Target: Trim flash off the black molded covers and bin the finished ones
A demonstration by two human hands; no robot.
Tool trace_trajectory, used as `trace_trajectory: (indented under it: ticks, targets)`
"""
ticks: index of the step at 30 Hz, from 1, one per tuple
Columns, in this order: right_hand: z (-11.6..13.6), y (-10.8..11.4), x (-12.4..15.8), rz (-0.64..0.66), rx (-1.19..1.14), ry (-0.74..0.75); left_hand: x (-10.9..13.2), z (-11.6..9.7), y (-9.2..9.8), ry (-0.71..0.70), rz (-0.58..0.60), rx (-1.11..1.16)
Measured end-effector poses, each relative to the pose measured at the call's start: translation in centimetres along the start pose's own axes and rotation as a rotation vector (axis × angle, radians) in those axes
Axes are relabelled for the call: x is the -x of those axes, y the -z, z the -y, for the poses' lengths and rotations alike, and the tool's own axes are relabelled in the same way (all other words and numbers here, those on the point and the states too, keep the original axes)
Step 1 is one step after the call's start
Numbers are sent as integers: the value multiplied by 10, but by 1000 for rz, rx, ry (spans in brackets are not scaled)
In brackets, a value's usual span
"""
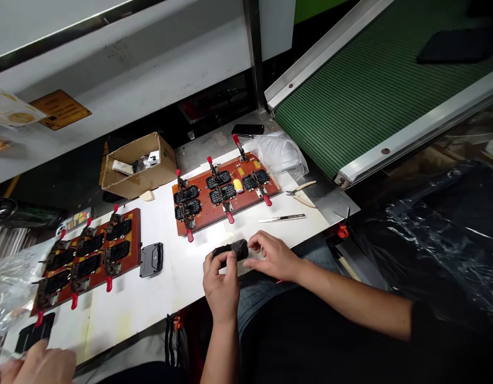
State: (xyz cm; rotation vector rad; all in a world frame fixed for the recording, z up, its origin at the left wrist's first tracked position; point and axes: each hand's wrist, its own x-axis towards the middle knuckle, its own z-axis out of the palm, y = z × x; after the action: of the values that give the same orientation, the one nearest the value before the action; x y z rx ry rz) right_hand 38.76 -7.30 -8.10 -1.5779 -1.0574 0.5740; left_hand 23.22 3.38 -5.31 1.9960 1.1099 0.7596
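Observation:
Near the table's front edge, my left hand [221,282] grips a small black plastic part [239,248], thumb on top and fingers curled around it. At the part's right end is my right hand [272,257], its fingers bent in a loose pinch. What lies between its thumb and forefinger is too small to make out. Beyond my hands, a red-brown fixture board [206,218] carries several black molded parts [222,194] under red-handled toggle clamps. A thin metal blade-like tool [282,218] and cutting pliers [301,194] with pale handles lie to its right.
A second clamp board [135,234] sits left, beside a dark grey case [151,260]. Another person's hand [46,365] is at lower left by a black part [38,332]. Behind stand a cardboard box [162,173], a plastic bag [281,152] and a green conveyor [350,90].

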Motion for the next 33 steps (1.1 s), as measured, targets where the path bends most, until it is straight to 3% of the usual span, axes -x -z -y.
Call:
trace_trajectory:
  ticks: [3,7,15,19,21,23,28,33]
  targets:
    - [7,-10,1,59,-76,22,1,-3,-1,39,100,59]
    - [6,-14,3,42,-44,38,3,-1,0,43,144,71]
    - [1,-13,3,-206,-2,-137,10,4,-9,-116,-55,-83]
    - [2,-15,3,-127,-173,-173,13,3,-14,-189,-82,-113]
    - [-1,-14,3,-80,-126,-166,13,4,-13,-191,-108,-123]
    - [-6,-12,3,-117,8,-138,12,5,-10,-180,-128,-122]
    - [-12,-7,-3,-225,140,16,11,4,-2,-76,-68,-47]
    - [-15,-8,-16,-353,286,45,26,5,10,352,-89,477]
